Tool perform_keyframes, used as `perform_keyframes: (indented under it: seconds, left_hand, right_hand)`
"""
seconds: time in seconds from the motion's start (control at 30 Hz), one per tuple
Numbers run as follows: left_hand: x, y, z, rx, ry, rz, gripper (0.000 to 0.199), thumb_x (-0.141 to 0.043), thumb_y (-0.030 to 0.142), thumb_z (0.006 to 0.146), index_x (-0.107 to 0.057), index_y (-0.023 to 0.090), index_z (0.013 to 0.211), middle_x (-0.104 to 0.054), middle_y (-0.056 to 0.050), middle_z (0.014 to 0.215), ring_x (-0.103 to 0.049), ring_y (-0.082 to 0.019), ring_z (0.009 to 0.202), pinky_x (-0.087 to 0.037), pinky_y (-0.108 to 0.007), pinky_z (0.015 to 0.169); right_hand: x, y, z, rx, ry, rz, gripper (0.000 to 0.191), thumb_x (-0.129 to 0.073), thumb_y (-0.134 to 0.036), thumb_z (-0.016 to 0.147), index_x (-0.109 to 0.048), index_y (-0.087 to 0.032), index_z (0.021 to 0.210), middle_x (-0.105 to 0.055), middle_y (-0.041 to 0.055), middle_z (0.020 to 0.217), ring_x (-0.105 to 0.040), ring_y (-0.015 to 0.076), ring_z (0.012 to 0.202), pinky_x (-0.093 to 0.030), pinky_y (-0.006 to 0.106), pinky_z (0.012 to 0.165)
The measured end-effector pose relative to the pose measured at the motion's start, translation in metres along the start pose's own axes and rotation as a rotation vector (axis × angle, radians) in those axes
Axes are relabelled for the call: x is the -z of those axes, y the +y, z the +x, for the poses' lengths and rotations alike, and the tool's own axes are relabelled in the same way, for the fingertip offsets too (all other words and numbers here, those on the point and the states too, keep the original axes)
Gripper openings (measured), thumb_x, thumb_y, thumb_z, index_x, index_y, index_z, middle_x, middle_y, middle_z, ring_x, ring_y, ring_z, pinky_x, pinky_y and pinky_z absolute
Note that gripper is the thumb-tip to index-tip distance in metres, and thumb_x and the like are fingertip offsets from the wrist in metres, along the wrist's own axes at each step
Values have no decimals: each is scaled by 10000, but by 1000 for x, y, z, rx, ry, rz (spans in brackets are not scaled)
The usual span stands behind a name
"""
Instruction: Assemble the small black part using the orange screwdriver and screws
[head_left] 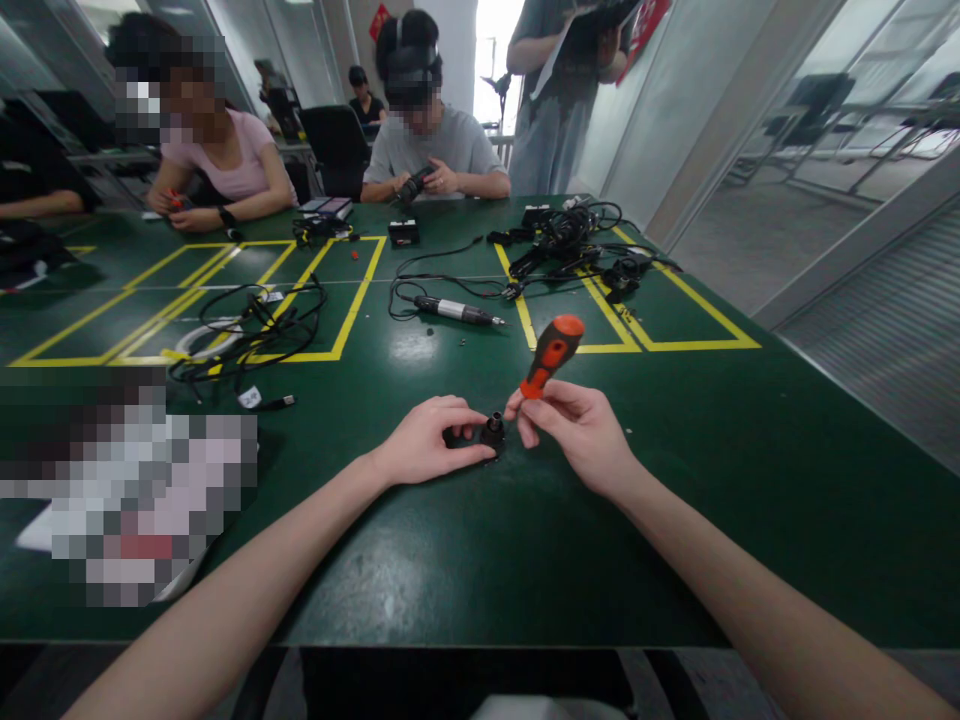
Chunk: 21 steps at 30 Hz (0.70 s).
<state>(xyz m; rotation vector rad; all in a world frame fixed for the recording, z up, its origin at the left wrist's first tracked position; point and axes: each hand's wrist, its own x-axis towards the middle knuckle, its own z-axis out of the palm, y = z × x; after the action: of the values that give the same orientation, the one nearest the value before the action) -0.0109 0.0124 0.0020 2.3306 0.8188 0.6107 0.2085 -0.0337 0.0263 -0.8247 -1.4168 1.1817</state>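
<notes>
A small dark cylindrical part (493,430) stands upright on the green table in front of me. My left hand (431,440) is closed around its left side, thumb and forefinger touching it. Just to the right, my right hand (581,425) pinches a screwdriver (553,355) with a red and black handle. The handle points up and leans to the right. Its shaft runs down behind my fingers, so I cannot make out whether the tip touches the part.
Beyond my hands lies a pen-shaped electric tool (457,310) with a cord. Tangled black cables (262,325) lie left, and more cables (562,235) are heaped at the far right. A blurred-out packet (172,490) sits near left. Co-workers (435,150) sit across the table (750,430).
</notes>
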Motion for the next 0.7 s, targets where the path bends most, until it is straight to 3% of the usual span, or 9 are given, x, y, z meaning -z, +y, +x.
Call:
perform_keyframes:
  seconds: [0.13, 0.4, 0.7]
  left_hand:
    - [0, 0, 0, 1, 3, 6, 268, -770, 411, 890, -701, 159, 826, -610, 1, 798, -560, -135, 752, -426, -260, 705]
    - [1, -1, 2, 13, -8, -49, 247, -773, 418, 886, -764, 177, 937, -642, -11, 849, -592, -140, 784, -449, -256, 710]
    - [1, -3, 2, 9, -6, -80, 339, -853, 346, 778, -772, 176, 1059, -667, -19, 889, -602, -153, 823, -482, -282, 784]
  right_hand:
    - [-2, 2, -1, 18, -5, 76, 358, -779, -528, 894, -673, -198, 987, -730, 27, 802, -633, 123, 581, -555, 280, 575]
    - [-1, 0, -2, 27, 35, -8, 346, -836, -502, 844, -691, -189, 823, -670, 7, 729, -568, 104, 552, -512, 262, 551]
    - [-3, 4, -1, -2, 14, 98, 362, -793, -523, 881, -674, -195, 979, -698, 2, 760, -610, 112, 537, -517, 261, 530]
